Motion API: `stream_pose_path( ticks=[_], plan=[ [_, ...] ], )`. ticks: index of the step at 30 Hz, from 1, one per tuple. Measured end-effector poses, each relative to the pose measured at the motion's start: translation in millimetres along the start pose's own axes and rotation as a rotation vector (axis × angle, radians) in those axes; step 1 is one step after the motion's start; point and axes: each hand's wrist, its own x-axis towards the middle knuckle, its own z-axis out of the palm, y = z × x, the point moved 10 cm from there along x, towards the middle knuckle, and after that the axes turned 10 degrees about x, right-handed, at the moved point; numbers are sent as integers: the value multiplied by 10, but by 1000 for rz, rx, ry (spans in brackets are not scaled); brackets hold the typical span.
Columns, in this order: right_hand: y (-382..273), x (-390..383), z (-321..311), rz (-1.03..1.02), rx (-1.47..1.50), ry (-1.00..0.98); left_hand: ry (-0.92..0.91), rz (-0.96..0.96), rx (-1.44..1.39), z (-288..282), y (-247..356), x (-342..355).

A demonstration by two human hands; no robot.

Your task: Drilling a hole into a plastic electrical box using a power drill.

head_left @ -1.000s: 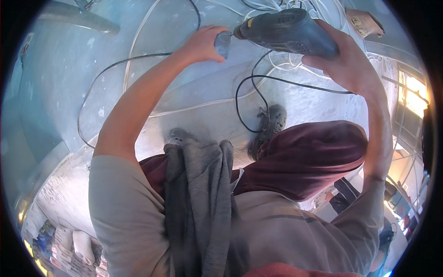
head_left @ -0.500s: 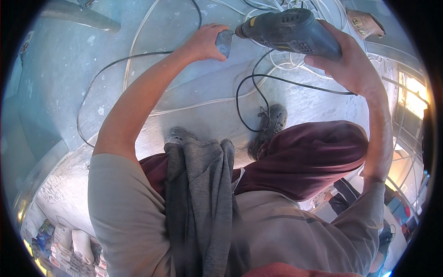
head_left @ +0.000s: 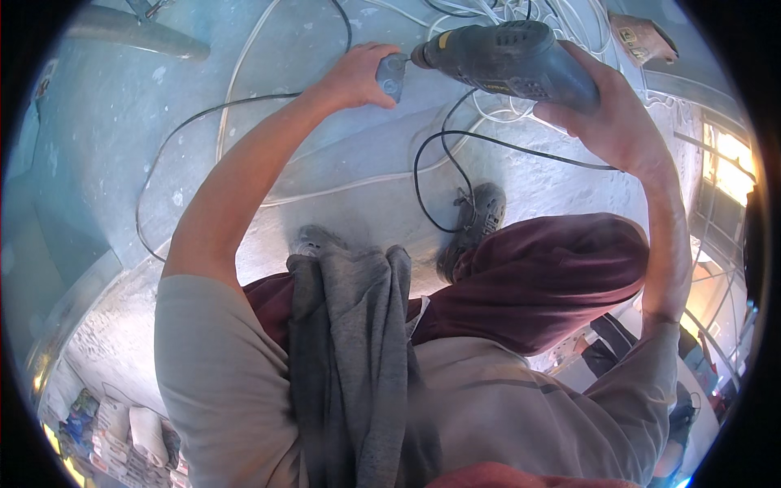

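Note:
My right hand [head_left: 614,114] is wrapped around the rear handle of a dark power drill [head_left: 504,61], its chuck pointing left. In my left hand [head_left: 358,77] is a small grey box-like piece [head_left: 391,79] with round marks on its face, gripped between thumb and fingers. The drill's thin bit points at the right side of this piece; whether it touches or enters it I cannot tell. Both hands are held out in front of me, above the floor. A black cord [head_left: 521,145] loops below the drill.
Coils of white cable [head_left: 582,32] lie behind the drill, with a torn brown bag [head_left: 643,39] to their right. A grey pipe [head_left: 138,32] rests at the far left. A grey cloth [head_left: 350,325] hangs in front of me. My shoe [head_left: 480,220] stands near the black cord.
Both hands, the drill and the small grey piece have shifted very slightly left. The grips are unchanged, and the drill tip stays beside the piece.

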Motion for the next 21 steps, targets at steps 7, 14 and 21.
stream_pose_path(
  ticks=[7, 14, 21],
  plan=[
    [95, 14, 12, 6, 81, -23, 19, 9, 8, -15, 32, 2],
    [119, 4, 13, 32, 59, -12, 10, -3, 16, -16, 17, -10],
    [124, 0, 9, 31, 25, -16, 15, 7, 29, -18, 30, -9]
  ],
)
